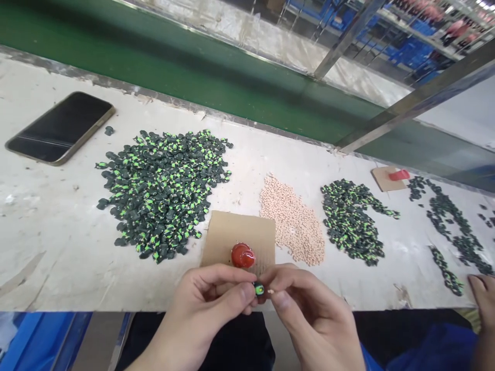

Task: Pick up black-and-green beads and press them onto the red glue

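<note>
Between thumb and fingers, my left hand [216, 299] pinches a small black-and-green piece [259, 289] at the table's front edge. Just to its right, my right hand [305, 304] holds a tiny pale pink bead-like piece [270, 291] between thumb and forefinger, close to the black-and-green piece. Behind my fingers lies a brown cardboard square [224, 234] with a glossy red blob [243, 255] on it. A large pile of black-and-green pieces [162, 190] spreads to the left. Right of the cardboard are a heap of pale pink pieces [292, 219] and a smaller black-and-green pile [351, 219].
A phone [60, 126] lies at the far left of the table. Farther right are another cardboard piece [382, 179] with a red item [399, 175] and scattered dark pieces [448, 211]. Another person's hand [483, 299] rests at the right edge. A metal post [417, 103] slants behind the table.
</note>
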Available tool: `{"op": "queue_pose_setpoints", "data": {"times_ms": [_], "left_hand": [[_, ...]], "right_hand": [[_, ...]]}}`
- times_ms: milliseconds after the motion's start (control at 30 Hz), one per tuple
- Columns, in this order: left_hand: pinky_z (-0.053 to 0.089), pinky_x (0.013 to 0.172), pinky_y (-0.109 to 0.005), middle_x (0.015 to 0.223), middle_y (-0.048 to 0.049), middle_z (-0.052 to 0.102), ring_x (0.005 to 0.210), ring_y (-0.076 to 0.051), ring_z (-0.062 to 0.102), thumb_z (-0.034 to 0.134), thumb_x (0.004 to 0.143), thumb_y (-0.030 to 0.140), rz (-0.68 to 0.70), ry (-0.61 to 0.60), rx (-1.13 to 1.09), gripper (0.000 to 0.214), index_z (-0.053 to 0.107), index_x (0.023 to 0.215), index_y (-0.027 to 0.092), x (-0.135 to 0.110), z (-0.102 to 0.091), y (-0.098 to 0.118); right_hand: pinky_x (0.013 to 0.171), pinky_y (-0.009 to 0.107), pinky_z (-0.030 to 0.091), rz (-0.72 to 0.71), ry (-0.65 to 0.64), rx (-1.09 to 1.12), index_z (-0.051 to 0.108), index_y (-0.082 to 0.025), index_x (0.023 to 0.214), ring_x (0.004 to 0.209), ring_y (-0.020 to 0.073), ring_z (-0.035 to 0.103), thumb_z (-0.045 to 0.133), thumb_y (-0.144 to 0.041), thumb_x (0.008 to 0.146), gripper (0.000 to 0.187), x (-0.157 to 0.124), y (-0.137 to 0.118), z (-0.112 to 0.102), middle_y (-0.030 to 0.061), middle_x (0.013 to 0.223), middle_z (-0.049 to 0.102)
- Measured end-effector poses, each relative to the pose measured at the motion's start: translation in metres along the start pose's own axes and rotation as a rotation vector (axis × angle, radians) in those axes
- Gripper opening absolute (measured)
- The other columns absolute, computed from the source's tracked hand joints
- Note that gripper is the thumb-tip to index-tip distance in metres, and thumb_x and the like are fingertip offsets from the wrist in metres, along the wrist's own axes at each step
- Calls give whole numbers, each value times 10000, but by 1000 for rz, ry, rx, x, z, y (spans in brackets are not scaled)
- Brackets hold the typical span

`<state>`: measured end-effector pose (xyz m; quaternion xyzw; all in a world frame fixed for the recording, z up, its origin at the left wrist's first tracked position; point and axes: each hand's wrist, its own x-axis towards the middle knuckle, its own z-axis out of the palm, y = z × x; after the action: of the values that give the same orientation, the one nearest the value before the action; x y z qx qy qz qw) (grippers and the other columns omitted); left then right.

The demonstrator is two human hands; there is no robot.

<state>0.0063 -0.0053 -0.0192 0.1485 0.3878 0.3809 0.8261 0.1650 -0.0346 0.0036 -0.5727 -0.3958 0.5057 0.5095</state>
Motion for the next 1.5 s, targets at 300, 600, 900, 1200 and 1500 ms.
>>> {"op": "queue_pose_setpoints", "data": {"times_ms": [300, 600, 900, 1200, 1500], "left_hand": [[532, 638, -141, 591, 26, 731, 602, -82, 641, 973, 671, 407, -33, 44, 61, 198, 863, 730, 253, -9, 9, 9], [505, 595, -112, 548, 39, 718, 549, -50, 623, 1020, 572, 415, -72, 127, -71, 299, 836, 684, 208, -10, 24, 13], [454, 533, -90, 559, 38, 701, 492, -20, 568, 1012, 613, 399, -131, 28, -178, 326, 785, 689, 179, -7, 23, 12], [577, 729, -323, 893, -53, 767, 799, -217, 711, 742, 916, 418, 324, 104, 808, 261, 756, 1118, 253, -2, -13, 25], [477, 671, -403, 870, -89, 739, 759, -286, 648, 459, 979, 102, 1174, 74, 2118, 333, 769, 897, 192, 25, -63, 74]], "right_hand": [[658, 183, 618, -45, -39, -27, 799, -291, 852, 733, 134, 724, 742, -204, 922, 125, 0, -3, 3, -3, 823, 734], [611, 234, 652, -126, -127, -145, 831, -301, 867, 699, 178, 759, 757, -128, 885, 189, 9, -10, -6, 24, 799, 792], [605, 237, 645, -404, -62, -259, 826, -356, 1084, 706, 166, 759, 790, -22, 815, 430, 6, -3, 3, 18, 890, 809], [539, 303, 626, -235, 218, -600, 794, -272, 769, 648, 240, 756, 797, -428, 812, 162, 29, 3, -67, 61, 771, 804], [419, 351, 463, -251, 622, -1115, 717, -216, 669, 393, 208, 578, 574, -749, 795, 565, 82, 12, -163, 62, 471, 644]]}}
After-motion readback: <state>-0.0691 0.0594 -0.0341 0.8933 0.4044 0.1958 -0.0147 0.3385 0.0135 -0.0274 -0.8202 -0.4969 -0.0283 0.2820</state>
